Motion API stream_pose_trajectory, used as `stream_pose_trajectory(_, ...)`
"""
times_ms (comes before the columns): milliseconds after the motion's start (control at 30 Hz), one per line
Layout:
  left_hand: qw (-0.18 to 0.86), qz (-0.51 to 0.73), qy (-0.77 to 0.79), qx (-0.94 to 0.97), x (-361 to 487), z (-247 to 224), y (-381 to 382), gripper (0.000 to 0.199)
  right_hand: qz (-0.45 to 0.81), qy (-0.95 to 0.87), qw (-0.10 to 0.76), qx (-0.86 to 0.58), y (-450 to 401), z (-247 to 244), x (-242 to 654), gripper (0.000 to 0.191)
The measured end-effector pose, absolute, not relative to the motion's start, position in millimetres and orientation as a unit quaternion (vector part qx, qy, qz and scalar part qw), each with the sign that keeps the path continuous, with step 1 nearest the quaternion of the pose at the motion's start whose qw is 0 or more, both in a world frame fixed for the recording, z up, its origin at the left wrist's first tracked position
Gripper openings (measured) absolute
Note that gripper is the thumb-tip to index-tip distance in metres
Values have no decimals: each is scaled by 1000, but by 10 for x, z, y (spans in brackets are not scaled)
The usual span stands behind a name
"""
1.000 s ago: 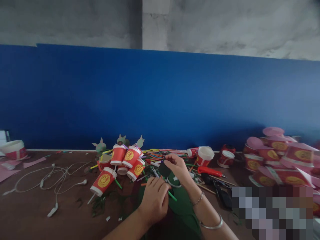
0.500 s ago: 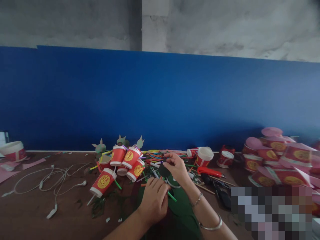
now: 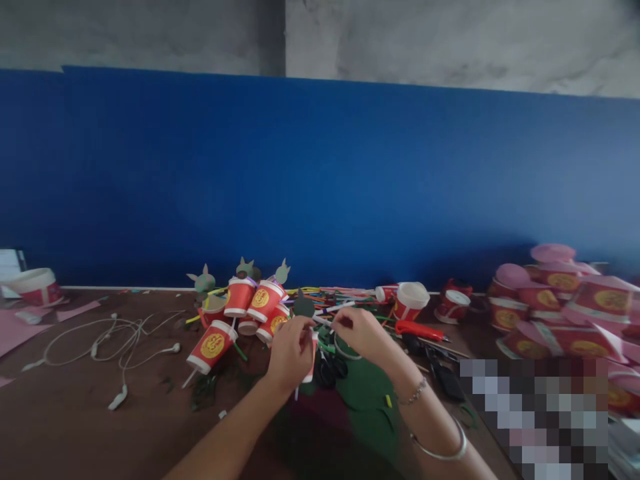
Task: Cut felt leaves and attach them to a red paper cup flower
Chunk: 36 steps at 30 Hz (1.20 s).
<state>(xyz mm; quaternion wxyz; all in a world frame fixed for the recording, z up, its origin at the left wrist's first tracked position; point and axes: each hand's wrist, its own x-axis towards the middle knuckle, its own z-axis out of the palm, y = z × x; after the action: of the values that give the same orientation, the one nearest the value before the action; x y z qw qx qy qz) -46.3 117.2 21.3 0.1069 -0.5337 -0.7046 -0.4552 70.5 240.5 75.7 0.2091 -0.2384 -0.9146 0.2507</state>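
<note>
My left hand [image 3: 293, 355] is closed around a red paper cup [image 3: 311, 365], most of which is hidden behind the fingers. A dark green paper cutout [image 3: 303, 305] stands up just above those fingers. Opposite it, my right hand [image 3: 364, 335] has its thumb and fingers pinched together; a thin whitish strip [image 3: 323, 321] shows by the fingertips, but whether it is gripped is unclear. Black scissors [image 3: 331, 369] lie below, between the hands. Left of my left hand several red cups with yellow emblems are piled, one cup [image 3: 212, 347] tipped over with a stick in it.
Green sheets [image 3: 367, 393] cover the table's front. Behind my hands lie many coloured straws [image 3: 345, 292]. A red-handled tool [image 3: 423, 330] and a white-topped cup [image 3: 411, 301] are right of them. Pink-topped cups [image 3: 560, 313] are heaped far right; white earphones [image 3: 120, 395] lie left.
The dark green cutout, earlier at my right fingers, is now above my left hand. My hands have moved apart, the right one lower and rightward. The view has tilted down slightly.
</note>
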Motion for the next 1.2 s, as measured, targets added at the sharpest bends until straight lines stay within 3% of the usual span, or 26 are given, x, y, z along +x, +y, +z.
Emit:
stream_pose_trajectory(133, 109, -456, -721, -510, -509, 214, 1168, 16, 239, -966, -41, -91, 2148, 739, 818, 16)
stream_pose_trajectory(267, 119, -458, -712, -519, -515, 174, 1181, 14, 156, -978, -125, -58, 1848, 621, 773, 15)
stream_pose_trajectory(400, 132, -464, -714, -507, -534, 155, 1192, 11, 65, -981, -130, -131, 1774, 595, 704, 26)
stream_pose_trajectory(700, 131, -470, -718, -496, -505, 137, 1187, 8, 44, -964, -130, -228, 2086, 541, 709, 26)
stream_pose_trajectory(1000, 163, -476, -712, -489, -474, 130, 1189, 9, 83, -974, -81, -196, 2044, 490, 643, 27)
stream_pose_trajectory(1200, 169, -460, -704, -514, -448, 84, 1191, 10, 65, -973, -93, -201, 1997, 502, 621, 26)
